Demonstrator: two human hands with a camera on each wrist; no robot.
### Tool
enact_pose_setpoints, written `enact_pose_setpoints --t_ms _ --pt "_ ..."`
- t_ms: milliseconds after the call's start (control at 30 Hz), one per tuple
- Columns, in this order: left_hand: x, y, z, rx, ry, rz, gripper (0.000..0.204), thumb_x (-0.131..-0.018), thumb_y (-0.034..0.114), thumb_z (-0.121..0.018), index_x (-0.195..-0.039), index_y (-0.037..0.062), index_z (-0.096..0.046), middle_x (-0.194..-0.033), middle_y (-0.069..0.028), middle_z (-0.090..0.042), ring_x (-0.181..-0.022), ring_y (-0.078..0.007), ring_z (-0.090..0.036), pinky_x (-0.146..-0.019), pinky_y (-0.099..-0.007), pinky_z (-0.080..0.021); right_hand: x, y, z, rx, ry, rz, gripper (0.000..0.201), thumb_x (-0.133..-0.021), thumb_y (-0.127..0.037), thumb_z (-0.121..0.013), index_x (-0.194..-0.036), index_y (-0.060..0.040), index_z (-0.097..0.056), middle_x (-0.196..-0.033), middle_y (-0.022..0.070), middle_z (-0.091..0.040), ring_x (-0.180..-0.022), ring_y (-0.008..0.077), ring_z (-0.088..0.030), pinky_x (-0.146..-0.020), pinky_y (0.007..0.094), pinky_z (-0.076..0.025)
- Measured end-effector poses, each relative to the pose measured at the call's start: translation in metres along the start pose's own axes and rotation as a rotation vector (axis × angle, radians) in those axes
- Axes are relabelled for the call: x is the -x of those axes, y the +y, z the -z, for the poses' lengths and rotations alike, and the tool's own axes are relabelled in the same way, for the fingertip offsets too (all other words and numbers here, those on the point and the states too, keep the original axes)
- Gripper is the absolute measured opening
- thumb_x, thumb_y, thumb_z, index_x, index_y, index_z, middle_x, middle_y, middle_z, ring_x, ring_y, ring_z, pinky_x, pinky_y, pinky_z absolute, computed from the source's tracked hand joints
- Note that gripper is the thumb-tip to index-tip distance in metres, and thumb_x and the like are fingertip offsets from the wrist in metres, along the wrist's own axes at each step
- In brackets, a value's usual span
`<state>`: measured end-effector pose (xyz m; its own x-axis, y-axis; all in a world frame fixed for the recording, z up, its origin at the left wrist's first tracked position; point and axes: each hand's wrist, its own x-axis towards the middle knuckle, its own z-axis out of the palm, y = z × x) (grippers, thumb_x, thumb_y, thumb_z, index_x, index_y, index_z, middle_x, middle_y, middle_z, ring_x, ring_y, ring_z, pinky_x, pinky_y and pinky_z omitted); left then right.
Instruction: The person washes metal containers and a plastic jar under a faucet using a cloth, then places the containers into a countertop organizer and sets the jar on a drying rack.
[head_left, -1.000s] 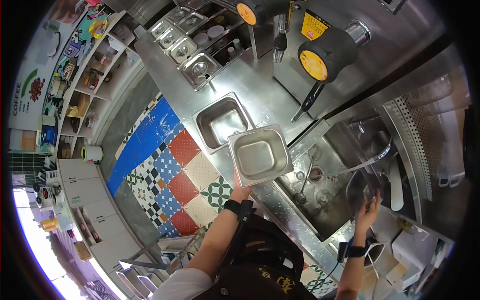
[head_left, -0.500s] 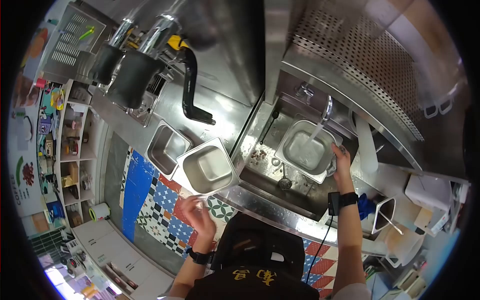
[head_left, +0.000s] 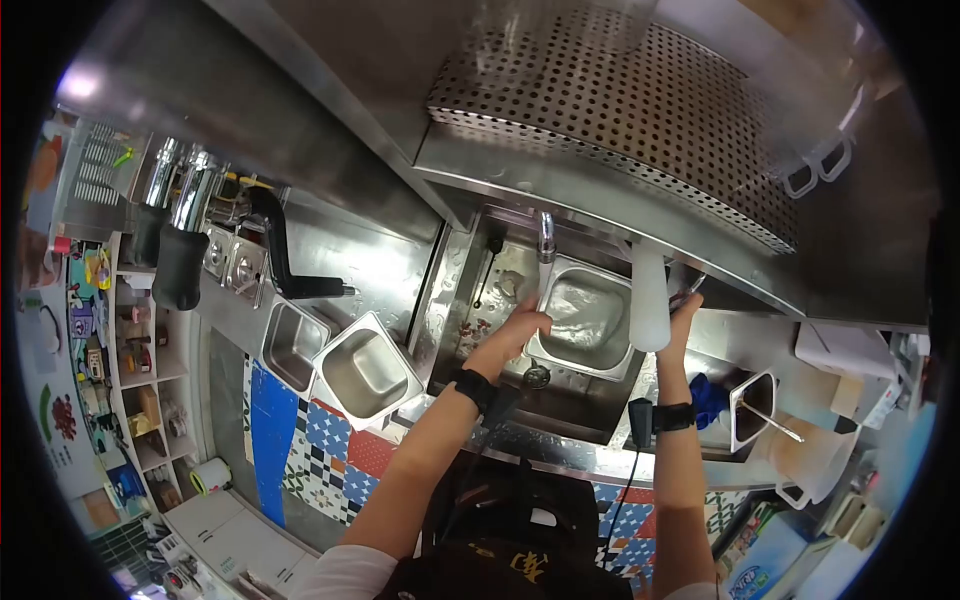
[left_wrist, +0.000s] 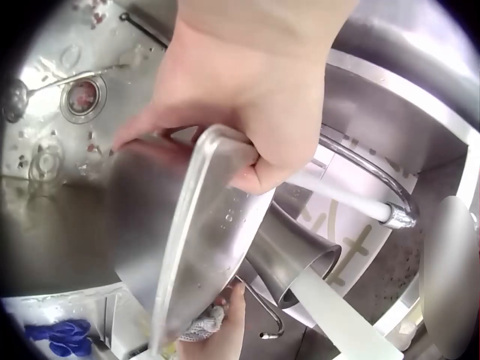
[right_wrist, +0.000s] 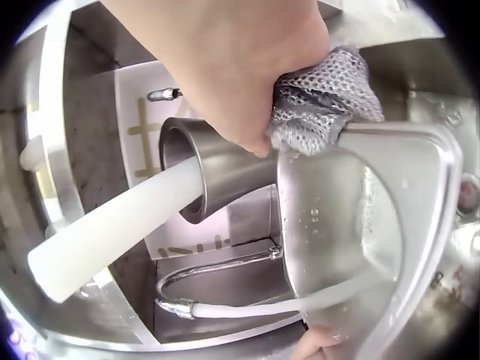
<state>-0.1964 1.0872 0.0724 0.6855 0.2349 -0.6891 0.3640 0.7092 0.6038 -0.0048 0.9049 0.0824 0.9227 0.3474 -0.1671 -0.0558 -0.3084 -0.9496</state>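
Metal pan [head_left: 600, 345] between two hands, over the sink [head_left: 560, 412].
The left hand [head_left: 508, 338] grips its left rim; the right hand [head_left: 678, 325], fingers curled round a mesh scrubber [right_wrist: 326, 97], is at the opposite rim, toward the sink's right edge.

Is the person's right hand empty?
No, the right hand grips a grey mesh cloth at the edge of the metal pan.
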Motion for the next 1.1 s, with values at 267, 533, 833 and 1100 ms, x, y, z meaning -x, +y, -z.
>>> enact_pose_setpoints --t_ms 267,533,833,1100 --pt "-0.001 0.003 -0.011 -0.212 0.112 -0.446 0.083 -0.052 -0.010 -0.049 -0.132 0.0127 -0.041 -0.135 -0.0099 -0.018 -0.126 -0.0254 -0.028 -0.088 -0.0259 -0.042 0.046 -0.046 -0.082 -0.269 -0.424 0.097 0.034 -0.077 -0.005 -0.062 -0.108 -0.0030 -0.049 -0.105 0.0056 -0.047 -0.088 0.0109 -0.046 -0.077 0.0233 -0.040" --pt "0.039 -0.002 0.004 -0.634 0.387 -0.835 0.076 -0.054 -0.012 -0.046 -0.128 0.0060 -0.045 -0.138 -0.0161 -0.017 -0.131 -0.0355 -0.021 -0.106 -0.0373 -0.024 0.088 -0.047 -0.135 -0.400 -0.433 -0.045 0.015 -0.079 -0.005 -0.064 -0.092 -0.0015 -0.058 -0.076 -0.0025 -0.058 -0.066 0.0031 -0.047 -0.057 0.0184 -0.039" --pt "0.043 -0.014 0.012 -0.893 0.493 -0.733 0.073 -0.057 -0.009 -0.048 -0.124 0.0183 -0.052 -0.145 -0.0162 -0.012 -0.130 -0.0464 -0.011 -0.104 -0.0545 -0.013 0.096 -0.030 -0.146 -0.478 -0.448 -0.182 0.027 -0.076 0.003 -0.063 -0.101 -0.0009 -0.055 -0.093 0.0020 -0.060 -0.084 0.0070 -0.055 -0.074 0.0218 -0.045" --pt "0.045 -0.005 0.009 -1.098 0.486 -0.613 0.076 -0.058 -0.010 -0.050 -0.125 0.0262 -0.050 -0.146 -0.0136 -0.009 -0.127 -0.0517 -0.011 -0.094 -0.0688 -0.015 0.078 -0.040 -0.149 -0.561 -0.347 -0.313 0.018 -0.077 0.003 -0.060 -0.094 0.0023 -0.056 -0.084 0.0053 -0.062 -0.068 0.0084 -0.057 -0.059 0.0222 -0.047"
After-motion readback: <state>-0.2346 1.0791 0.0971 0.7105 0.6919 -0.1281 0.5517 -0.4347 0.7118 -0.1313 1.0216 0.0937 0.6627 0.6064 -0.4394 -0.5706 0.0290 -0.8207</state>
